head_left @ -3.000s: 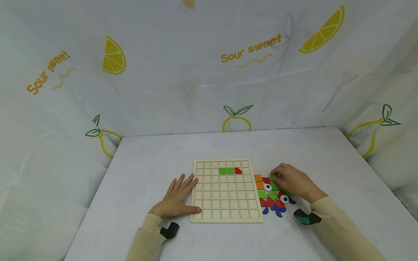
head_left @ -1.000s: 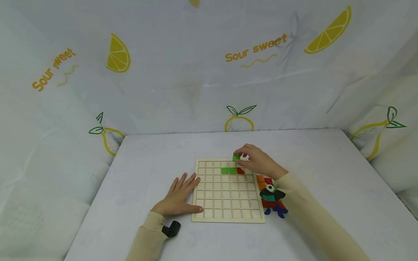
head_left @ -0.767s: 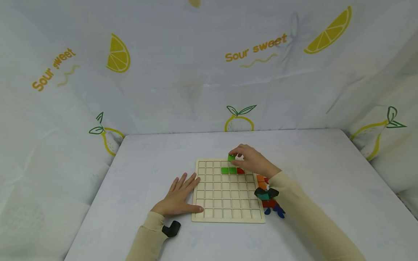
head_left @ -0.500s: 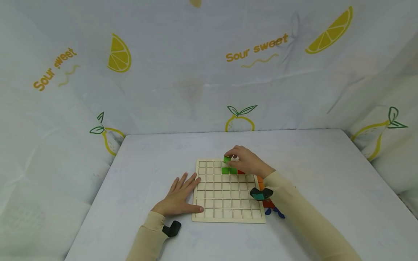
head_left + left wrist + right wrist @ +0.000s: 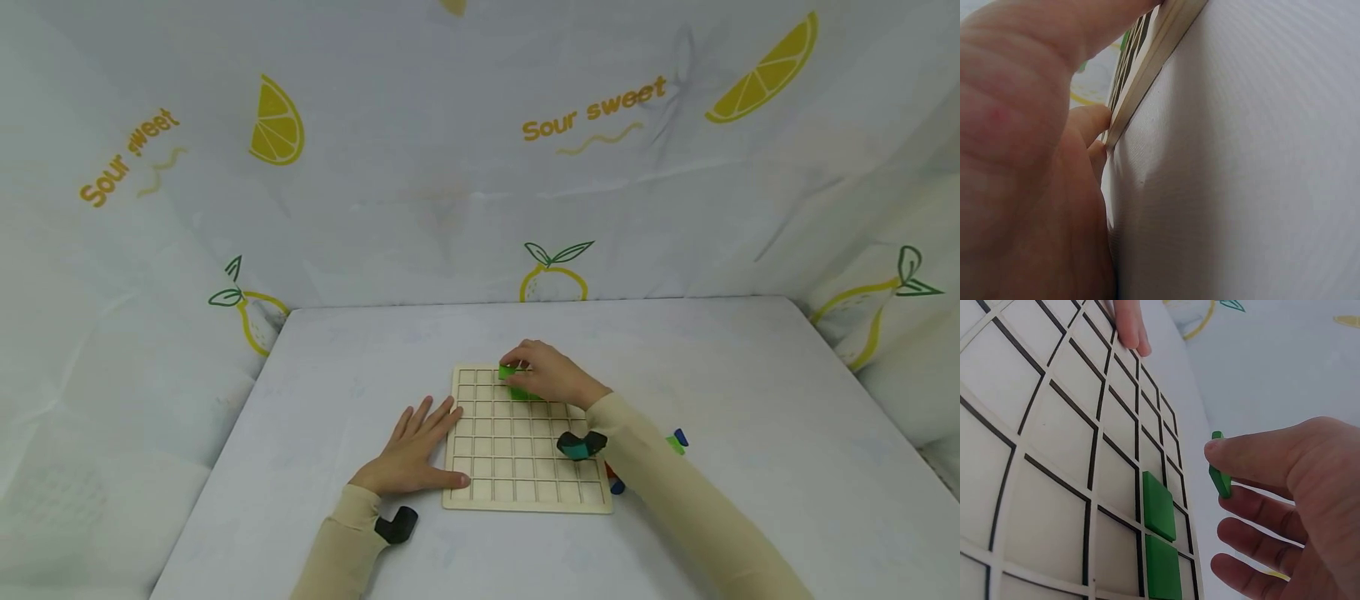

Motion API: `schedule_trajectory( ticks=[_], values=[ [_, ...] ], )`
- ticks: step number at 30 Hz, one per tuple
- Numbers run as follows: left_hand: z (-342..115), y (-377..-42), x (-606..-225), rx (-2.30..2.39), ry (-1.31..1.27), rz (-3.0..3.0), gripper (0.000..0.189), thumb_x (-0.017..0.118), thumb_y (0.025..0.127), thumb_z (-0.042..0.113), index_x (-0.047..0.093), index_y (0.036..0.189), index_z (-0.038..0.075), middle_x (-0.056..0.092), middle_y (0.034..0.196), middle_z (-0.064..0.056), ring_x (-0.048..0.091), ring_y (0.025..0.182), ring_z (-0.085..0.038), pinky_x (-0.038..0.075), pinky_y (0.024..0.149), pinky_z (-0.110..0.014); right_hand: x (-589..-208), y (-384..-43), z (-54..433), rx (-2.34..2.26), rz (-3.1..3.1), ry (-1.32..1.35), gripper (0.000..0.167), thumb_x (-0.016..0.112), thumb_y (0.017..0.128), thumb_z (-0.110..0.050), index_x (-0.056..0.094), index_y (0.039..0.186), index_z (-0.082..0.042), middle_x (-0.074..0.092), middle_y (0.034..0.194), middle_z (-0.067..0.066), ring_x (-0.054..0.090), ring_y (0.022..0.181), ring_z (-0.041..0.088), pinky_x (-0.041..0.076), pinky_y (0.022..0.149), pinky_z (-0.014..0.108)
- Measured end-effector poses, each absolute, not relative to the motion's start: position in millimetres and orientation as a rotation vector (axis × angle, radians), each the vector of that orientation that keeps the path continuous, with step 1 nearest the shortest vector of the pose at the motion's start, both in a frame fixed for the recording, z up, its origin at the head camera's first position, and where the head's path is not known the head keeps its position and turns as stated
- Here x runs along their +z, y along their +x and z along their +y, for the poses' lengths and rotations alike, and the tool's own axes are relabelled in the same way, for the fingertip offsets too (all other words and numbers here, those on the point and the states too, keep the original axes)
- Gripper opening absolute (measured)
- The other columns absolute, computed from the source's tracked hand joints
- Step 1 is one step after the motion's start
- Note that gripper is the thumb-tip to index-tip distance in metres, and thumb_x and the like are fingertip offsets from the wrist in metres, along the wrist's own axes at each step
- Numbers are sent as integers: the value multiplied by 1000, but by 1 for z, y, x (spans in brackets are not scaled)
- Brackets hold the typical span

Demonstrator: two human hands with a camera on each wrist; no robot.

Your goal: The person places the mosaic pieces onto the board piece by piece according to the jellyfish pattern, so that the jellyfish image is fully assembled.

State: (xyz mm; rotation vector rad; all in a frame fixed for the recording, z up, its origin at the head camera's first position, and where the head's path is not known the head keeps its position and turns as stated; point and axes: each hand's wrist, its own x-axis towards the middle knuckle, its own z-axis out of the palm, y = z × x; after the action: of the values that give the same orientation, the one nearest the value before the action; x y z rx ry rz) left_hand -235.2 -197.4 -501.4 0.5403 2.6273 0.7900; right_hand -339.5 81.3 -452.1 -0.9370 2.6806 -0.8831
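Note:
A light wooden grid board (image 5: 502, 468) lies on the white table. My left hand (image 5: 405, 460) rests spread at its left side, fingertips and thumb on the rim; the left wrist view shows the thumb and fingers (image 5: 1092, 122) at the board's edge. Thumb and forefinger of my right hand (image 5: 553, 377) pinch a small green tile (image 5: 506, 372) over the board's far edge. In the right wrist view this tile (image 5: 1220, 480) is tilted and clear of the board. Two green square tiles (image 5: 1159, 506) sit side by side in grid cells just below it. My right hand covers the cells beside them.
Loose pieces lie right of the board, mostly hidden under the right forearm: a green one (image 5: 676, 446), a blue one (image 5: 681, 436) and another blue one (image 5: 617, 485) show. A white cloth with lemon prints (image 5: 405, 183) hangs behind the table.
My right hand has come from the loose pieces at the right, carrying the green tile leftward over the board's far rows. My left hand stays on the board's left edge.

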Motion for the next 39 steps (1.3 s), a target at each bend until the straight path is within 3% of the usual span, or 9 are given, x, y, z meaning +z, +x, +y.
schedule_trajectory(
  ticks=[18, 39],
  values=[
    [-198, -236, -504, 800, 535, 2621, 110, 73, 78, 68, 15, 164, 31, -1, 171, 14, -17, 159, -15, -16, 127, -45, -467, -341, 68, -736, 2671, -860, 35, 70, 97, -26, 70, 129, -11, 66, 111, 1, 58, 100, 15, 53, 88, 33],
    [-199, -238, -508, 794, 550, 2639, 110, 73, 78, 68, 15, 164, 29, 0, 172, 12, -15, 159, -17, -14, 128, -47, -470, -337, 68, -690, 2684, -923, 34, 73, 94, -27, 72, 125, -14, 68, 116, 2, 55, 103, 17, 49, 87, 34]
  ],
)
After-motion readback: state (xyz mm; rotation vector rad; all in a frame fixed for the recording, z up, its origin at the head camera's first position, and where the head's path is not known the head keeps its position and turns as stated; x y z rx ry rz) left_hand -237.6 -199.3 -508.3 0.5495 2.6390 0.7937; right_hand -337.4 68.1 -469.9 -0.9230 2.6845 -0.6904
